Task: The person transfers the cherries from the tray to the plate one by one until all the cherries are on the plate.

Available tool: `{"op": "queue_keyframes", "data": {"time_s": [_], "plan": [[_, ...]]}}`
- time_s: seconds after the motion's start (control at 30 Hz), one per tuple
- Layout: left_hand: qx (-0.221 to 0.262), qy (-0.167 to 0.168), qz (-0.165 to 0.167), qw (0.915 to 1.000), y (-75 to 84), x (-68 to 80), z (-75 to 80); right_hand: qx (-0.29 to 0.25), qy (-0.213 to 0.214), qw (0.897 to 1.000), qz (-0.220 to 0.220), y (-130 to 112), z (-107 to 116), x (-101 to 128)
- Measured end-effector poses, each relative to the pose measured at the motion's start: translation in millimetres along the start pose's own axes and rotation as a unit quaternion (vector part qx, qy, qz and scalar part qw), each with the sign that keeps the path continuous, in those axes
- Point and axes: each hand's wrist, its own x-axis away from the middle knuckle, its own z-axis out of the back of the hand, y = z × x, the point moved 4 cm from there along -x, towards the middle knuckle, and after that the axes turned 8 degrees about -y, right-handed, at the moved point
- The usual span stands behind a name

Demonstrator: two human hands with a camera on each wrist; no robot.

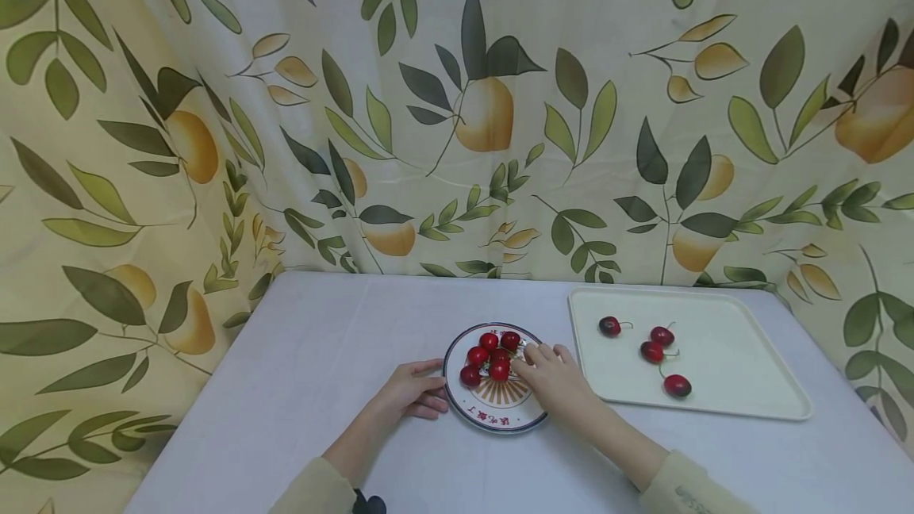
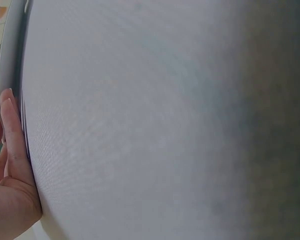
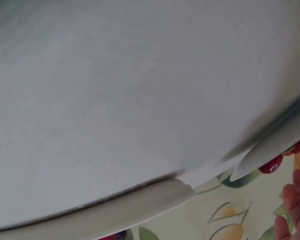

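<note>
A pale cream rectangular plastic tray (image 1: pixel 743 395) lies at the right edge of the bench covered by a white cloth (image 1: pixel 300 355), holding four dark red cherries (image 1: pixel 653 351) scattered well apart, while a cream curtain printed with green leaves and orange fruit (image 1: pixel 457 101) hangs behind the bench's far edge.

- Cherries on the round plate (image 1: pixel 500 417): six, in one cluster (image 1: pixel 491 357) at the 12 o'clock part of the plate.
- Cherries on the cream tray (image 1: pixel 721 399): four, loose (image 1: pixel 653 351), at the 9 o'clock half of the tray.
- Cherries in total: ten.
- Plates: one, at 6 o'clock on the table.
- Trays: one, at 3 o'clock from the plate.
- Hands: two, the left hand (image 1: pixel 412 392) at 9 o'clock of the plate, the right hand (image 1: pixel 553 375) at 3 o'clock of it.
</note>
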Motion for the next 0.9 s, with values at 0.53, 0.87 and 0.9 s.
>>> {"op": "queue_keyframes", "data": {"time_s": [0.53,0.87,0.9], "plan": [[0.005,-0.004,-0.001,1.0,0.2,0.4,-0.4,0.022,-0.004,1.0,0.019,-2,-9,-1],[0.007,-0.002,0.002,1.0,0.1,-0.3,-0.1,0.028,-0.011,0.999,0.016,-2,-12,-1],[0.007,-0.002,0.002,1.0,0.0,-0.4,0.0,0.028,-0.011,0.999,0.016,-2,-12,-1]]}}
